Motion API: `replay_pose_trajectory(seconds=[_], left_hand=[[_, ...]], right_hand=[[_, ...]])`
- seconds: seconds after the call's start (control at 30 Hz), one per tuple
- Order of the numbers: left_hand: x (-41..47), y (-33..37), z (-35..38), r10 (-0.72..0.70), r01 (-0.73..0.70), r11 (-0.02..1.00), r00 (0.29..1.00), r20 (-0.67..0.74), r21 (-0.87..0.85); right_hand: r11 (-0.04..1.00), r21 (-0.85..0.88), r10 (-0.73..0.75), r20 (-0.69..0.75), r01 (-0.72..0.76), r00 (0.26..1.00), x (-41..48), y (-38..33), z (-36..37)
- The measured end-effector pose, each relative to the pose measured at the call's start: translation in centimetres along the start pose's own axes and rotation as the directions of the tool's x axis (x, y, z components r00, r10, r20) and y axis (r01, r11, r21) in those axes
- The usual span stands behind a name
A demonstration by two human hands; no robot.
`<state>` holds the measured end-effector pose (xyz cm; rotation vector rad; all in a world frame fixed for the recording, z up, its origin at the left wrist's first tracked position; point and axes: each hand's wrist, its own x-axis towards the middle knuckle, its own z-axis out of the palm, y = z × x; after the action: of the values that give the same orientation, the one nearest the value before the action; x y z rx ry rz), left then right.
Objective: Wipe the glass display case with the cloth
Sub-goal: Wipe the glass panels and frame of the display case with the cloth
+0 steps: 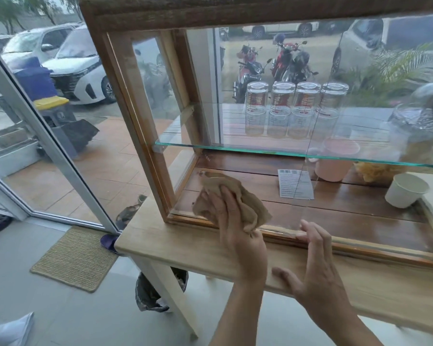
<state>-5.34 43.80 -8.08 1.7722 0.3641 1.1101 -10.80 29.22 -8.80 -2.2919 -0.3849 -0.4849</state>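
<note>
A wooden-framed glass display case [145, 136] stands on a light wooden table [175, 243]. My left hand [238, 228] presses a crumpled beige cloth [225, 196] flat against the lower left of the case's front glass, near the bottom frame. My right hand [318, 265] rests with its fingertips on the bottom wooden rail of the case, fingers apart, holding nothing. Inside, a glass shelf [235, 146] carries several upturned glasses [280, 108].
On the case floor lie a paper label [295, 187], a pink cup [335, 161] and a white paper cup [405, 189]. A woven doormat [75, 258] and a bin with a dark liner [150, 293] sit on the floor by the table leg. A glass door frame [43, 136] stands at the left.
</note>
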Motion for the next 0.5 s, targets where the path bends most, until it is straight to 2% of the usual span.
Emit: replay_pose_trajectory(seconds=[0.03,0.07,0.1,0.13,0.17,0.23,0.33,0.4,0.47,0.5], left_hand=[[-0.3,-1.1,0.1,0.229,-0.229,0.973,0.972,0.056,0.005],[1.0,-2.2,-0.6,0.487,-0.491,0.871,0.864,0.128,-0.008],[3.6,-2.5,-1.7,0.658,-0.667,0.745,0.730,0.184,-0.013],[6.4,-2.8,-2.8,0.758,-0.775,0.632,0.618,0.206,0.003],[8.2,-3.6,-3.6,0.810,-0.835,0.550,0.537,0.235,0.014],[9.7,-4.6,-4.9,0.835,-0.888,0.461,0.431,0.341,-0.006],[8.7,-6.3,-5.3,0.830,-0.955,0.252,0.129,0.543,-0.158],[8.5,-5.1,-4.9,0.799,-0.965,0.099,-0.068,0.597,-0.241],[9.7,-2.4,-4.2,0.829,-0.966,-0.034,-0.171,0.533,-0.257],[10.6,-1.6,-4.1,0.859,-0.963,-0.061,-0.184,0.478,-0.261]], right_hand=[[1.000,0.007,-0.002,0.008,0.002,1.000,0.0,0.0,0.0],[1.000,0.013,-0.001,0.011,0.001,1.000,0.0,0.0,0.0],[1.000,0.017,-0.004,0.012,0.003,1.000,0.0,-0.1,0.0],[1.000,0.022,0.000,0.013,-0.001,1.000,0.0,-0.1,0.1],[1.000,0.021,0.004,0.007,-0.004,1.000,0.0,0.0,0.1],[1.000,0.001,0.000,0.007,0.000,1.000,0.0,0.0,0.2],[1.000,-0.011,0.014,-0.005,-0.014,1.000,-0.1,-0.1,0.2],[1.000,-0.011,0.005,-0.004,-0.005,1.000,0.0,-0.3,0.2],[1.000,-0.010,0.001,-0.003,-0.001,1.000,0.0,-0.3,0.2],[1.000,-0.018,0.000,0.003,0.000,1.000,0.0,-0.3,0.2]])
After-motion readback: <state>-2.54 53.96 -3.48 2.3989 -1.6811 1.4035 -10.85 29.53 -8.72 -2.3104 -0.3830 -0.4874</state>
